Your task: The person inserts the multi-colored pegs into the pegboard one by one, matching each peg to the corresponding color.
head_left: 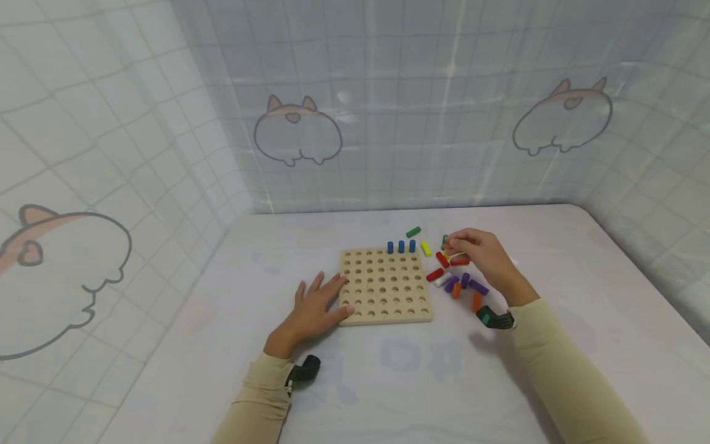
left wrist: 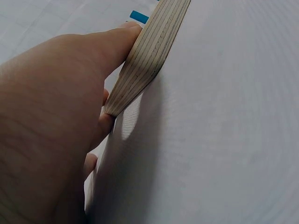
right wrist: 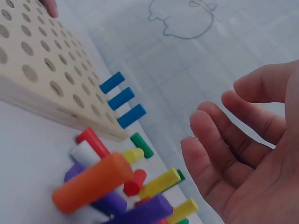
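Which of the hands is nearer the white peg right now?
Right. The right hand is raised to the right of the white peg; the left hand touches the left edge of the board, across the board from the peg.

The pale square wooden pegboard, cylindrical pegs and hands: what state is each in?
Pale square wooden pegboard: flat, mostly empty
Three blue cylindrical pegs: upright in its far row
Red, yellow, green, white, purple, orange pegs: loose beside it
Left hand: fingers spread, touching pegboard
Right hand: fingers bent, holding nothing
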The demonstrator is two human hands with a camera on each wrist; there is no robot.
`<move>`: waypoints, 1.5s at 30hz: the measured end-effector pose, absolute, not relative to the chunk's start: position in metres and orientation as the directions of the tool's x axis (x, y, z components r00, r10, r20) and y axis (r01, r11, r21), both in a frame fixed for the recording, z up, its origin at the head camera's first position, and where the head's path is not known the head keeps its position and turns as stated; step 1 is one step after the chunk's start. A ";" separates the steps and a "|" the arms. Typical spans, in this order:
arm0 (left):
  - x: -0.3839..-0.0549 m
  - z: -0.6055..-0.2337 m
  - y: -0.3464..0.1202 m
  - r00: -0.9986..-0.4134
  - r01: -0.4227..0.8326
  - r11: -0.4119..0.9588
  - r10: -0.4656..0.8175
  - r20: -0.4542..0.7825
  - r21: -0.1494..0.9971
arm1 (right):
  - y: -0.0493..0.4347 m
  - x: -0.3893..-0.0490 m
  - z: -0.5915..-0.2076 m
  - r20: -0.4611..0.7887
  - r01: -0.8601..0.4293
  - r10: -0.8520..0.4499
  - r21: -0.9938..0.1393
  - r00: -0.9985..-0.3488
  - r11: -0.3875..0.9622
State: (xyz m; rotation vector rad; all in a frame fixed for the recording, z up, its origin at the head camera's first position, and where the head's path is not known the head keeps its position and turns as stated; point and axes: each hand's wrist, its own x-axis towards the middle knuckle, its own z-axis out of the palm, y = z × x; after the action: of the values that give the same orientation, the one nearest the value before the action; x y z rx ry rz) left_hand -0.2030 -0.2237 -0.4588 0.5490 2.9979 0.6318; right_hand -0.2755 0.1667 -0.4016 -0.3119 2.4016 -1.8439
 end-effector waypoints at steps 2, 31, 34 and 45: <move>-0.203 -0.459 -0.225 -0.937 0.333 0.856 0.346 0.041 0.395 | 0.171 -0.271 -0.402 0.054 -0.106 -0.209 -0.963 -0.976 0.248; -0.201 -0.458 -0.226 -0.938 0.329 0.856 0.344 0.036 0.398 | 0.213 -0.221 -0.438 0.105 -0.148 -0.124 -0.894 -0.987 0.423; -0.200 -0.460 -0.226 -0.937 0.331 0.855 0.347 0.034 0.400 | 0.215 -0.216 -0.443 0.086 -0.131 -0.119 -0.883 -0.989 0.451; -0.200 -0.463 -0.226 -0.936 0.336 0.855 0.351 0.038 0.395 | 0.214 -0.206 -0.452 0.076 -0.118 -0.094 -0.767 -0.993 0.630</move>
State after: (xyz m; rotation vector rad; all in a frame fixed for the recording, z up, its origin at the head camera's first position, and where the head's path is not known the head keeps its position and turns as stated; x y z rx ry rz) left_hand -0.2002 -0.2255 -0.4625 0.5544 2.9909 0.6274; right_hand -0.2056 0.2136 -0.4523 -0.1864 2.8622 -1.3502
